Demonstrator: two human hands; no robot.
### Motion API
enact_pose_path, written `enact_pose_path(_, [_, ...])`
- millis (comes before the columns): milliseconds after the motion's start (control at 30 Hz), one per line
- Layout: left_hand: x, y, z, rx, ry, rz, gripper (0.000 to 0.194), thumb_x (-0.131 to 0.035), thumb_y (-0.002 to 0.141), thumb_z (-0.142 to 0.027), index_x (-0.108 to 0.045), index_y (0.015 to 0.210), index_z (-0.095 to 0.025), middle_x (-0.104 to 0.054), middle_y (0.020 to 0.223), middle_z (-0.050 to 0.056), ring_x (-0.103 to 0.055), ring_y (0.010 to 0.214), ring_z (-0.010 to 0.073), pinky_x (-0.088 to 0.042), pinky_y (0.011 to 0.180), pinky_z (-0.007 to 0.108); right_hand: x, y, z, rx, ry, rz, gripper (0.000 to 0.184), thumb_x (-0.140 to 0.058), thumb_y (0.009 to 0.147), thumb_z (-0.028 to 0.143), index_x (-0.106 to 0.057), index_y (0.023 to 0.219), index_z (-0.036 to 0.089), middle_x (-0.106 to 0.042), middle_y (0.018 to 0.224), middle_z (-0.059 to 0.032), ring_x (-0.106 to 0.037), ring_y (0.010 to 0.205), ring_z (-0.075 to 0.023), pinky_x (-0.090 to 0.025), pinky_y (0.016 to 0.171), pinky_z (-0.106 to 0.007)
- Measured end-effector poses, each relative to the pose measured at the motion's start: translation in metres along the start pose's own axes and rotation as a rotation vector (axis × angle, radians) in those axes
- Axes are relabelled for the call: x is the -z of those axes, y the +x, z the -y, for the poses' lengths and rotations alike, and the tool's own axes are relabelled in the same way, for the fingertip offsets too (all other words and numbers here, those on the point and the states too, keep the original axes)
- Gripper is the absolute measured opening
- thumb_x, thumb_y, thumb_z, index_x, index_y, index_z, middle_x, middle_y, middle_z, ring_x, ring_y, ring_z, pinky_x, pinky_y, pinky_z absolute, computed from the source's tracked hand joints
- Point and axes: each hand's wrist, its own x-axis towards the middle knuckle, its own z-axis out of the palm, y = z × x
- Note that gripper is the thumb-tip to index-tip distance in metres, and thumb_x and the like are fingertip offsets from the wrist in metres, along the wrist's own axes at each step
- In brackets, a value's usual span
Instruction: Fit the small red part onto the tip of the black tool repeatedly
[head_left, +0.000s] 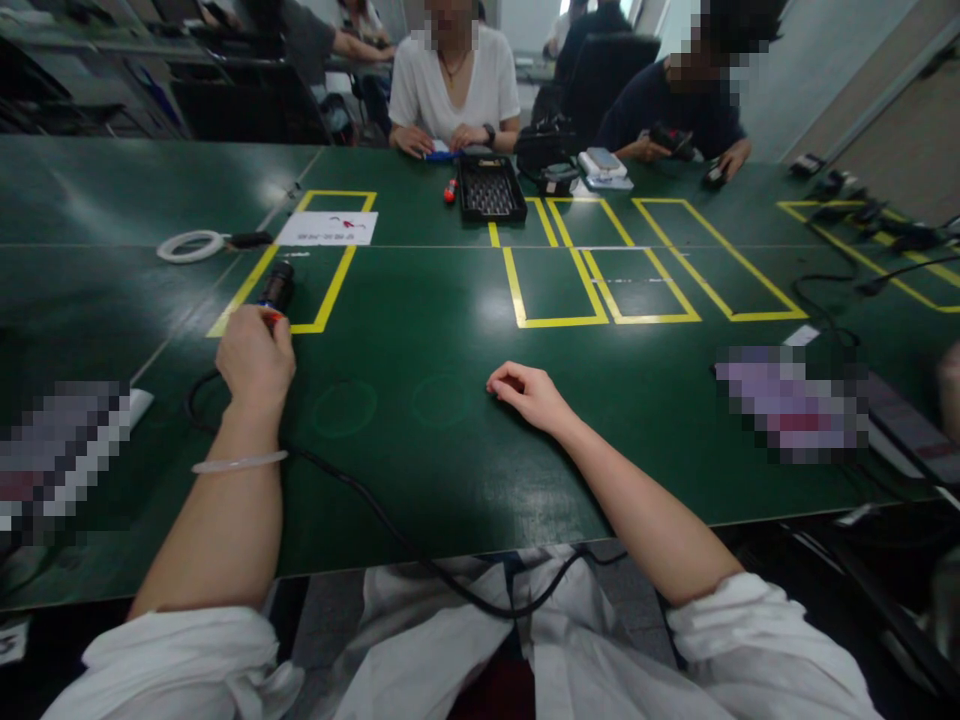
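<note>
My left hand (pixel 257 362) is wrapped round a black corded hand tool (pixel 277 284) with a ribbed, cylindrical end. A bit of red shows by my thumb; the rest of the tool is hidden in my palm. It is over the lower part of a yellow-taped rectangle (pixel 324 326). A black cable (pixel 360 488) comes out near my left wrist and loops over the table edge to my lap. My right hand (pixel 531 394) rests on the green table (pixel 420 470) with its fingers curled and nothing visible in them. Faint circles (pixel 441 400) are drawn between my hands.
A black tray (pixel 492 215) with several small parts stands far centre, a small red object (pixel 450 192) beside it. A white card (pixel 328 228) and a white ring (pixel 190 246) lie left. More taped rectangles (pixel 562 322) are right. Two people sit opposite; blurred-out flat items flank me.
</note>
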Motion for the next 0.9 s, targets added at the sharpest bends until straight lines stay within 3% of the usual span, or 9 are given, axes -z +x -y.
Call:
enact_pose_path(100, [-0.005,-0.012,-0.033,-0.155,-0.205,0.143,0.038,-0.046,0.096,-0.037,-0.061,0.120,-0.011,-0.067,0.108,0.010,-0.060,0.096,0.0211,-0.045,0.092,0.036,0.000,0.000,0.000,-0.001,0.002,0.002,0.014,-0.055,0.090,0.025,-0.066,0.088,0.017,-0.070,0.083,-0.0023,-0.061,0.070,-0.0130,-0.045,0.067,-0.025])
enact_pose_path(233, [-0.013,-0.045,-0.094,-0.333,-0.570,0.489,0.035,-0.054,0.090,-0.042,-0.069,0.108,-0.016,-0.070,0.107,0.008,-0.063,0.095,0.0208,-0.046,0.087,0.032,0.000,0.000,-0.002,-0.003,0.007,0.003,0.014,-0.055,0.090,0.025,-0.066,0.088,0.017,-0.069,0.082,-0.0023,-0.060,0.069,-0.0124,-0.045,0.067,-0.025])
enact_pose_path(333, [-0.015,-0.072,-0.131,-0.281,-0.850,0.798,0.040,-0.060,0.085,-0.045,-0.065,0.110,-0.015,-0.071,0.102,0.009,-0.065,0.092,0.0209,-0.047,0.078,0.031,-0.001,0.000,-0.003,-0.006,0.083,0.000,0.013,-0.059,0.088,0.027,-0.064,0.095,0.017,-0.069,0.083,-0.0023,-0.059,0.069,-0.0121,-0.045,0.066,-0.025])
enact_pose_path(400, [-0.015,-0.084,-0.147,-0.202,-0.955,0.904,0.041,-0.067,0.081,-0.045,-0.062,0.107,-0.013,-0.071,0.093,0.008,-0.064,0.085,0.0193,-0.045,0.070,0.028,-0.002,0.000,-0.004,-0.004,0.191,0.012,0.022,-0.063,0.086,0.031,-0.061,0.103,0.018,-0.067,0.084,-0.0016,-0.058,0.067,-0.0116,-0.045,0.064,-0.025])
enact_pose_path(500, [-0.014,-0.093,-0.156,-0.153,-1.012,0.981,0.039,-0.072,0.077,-0.045,-0.059,0.096,-0.013,-0.066,0.078,0.004,-0.060,0.073,0.0151,-0.040,0.062,0.025,-0.003,0.000,-0.004,-0.005,0.309,0.069,0.035,-0.070,0.082,0.038,-0.058,0.109,0.019,-0.065,0.082,-0.0003,-0.056,0.065,-0.0110,-0.044,0.060,-0.024])
enact_pose_path(567, [-0.015,-0.095,-0.157,-0.148,-1.034,1.011,0.037,-0.072,0.077,-0.045,-0.060,0.092,-0.013,-0.064,0.076,0.003,-0.057,0.070,0.0135,-0.039,0.062,0.025,-0.004,0.000,-0.003,-0.006,0.322,0.098,0.033,-0.071,0.081,0.039,-0.059,0.104,0.018,-0.064,0.082,-0.0004,-0.056,0.066,-0.0112,-0.045,0.062,-0.025])
enact_pose_path(767, [-0.020,-0.097,-0.151,-0.075,-1.100,1.039,0.040,-0.061,0.085,-0.051,-0.062,0.093,-0.013,-0.066,0.083,0.006,-0.061,0.077,0.0152,-0.042,0.067,0.026,-0.005,0.001,-0.006,-0.009,0.302,0.072,0.027,-0.069,0.082,0.038,-0.058,0.096,0.019,-0.062,0.081,-0.0004,-0.056,0.068,-0.0116,-0.046,0.064,-0.026])
enact_pose_path(900, [-0.018,-0.098,-0.149,-0.096,-1.078,1.074,0.041,-0.058,0.086,-0.052,-0.064,0.094,-0.012,-0.069,0.089,0.009,-0.061,0.076,0.0148,-0.042,0.066,0.026,-0.005,0.001,-0.008,-0.002,0.256,0.034,0.025,-0.070,0.081,0.038,-0.058,0.093,0.019,-0.060,0.077,0.0010,-0.054,0.066,-0.0108,-0.042,0.060,-0.024])
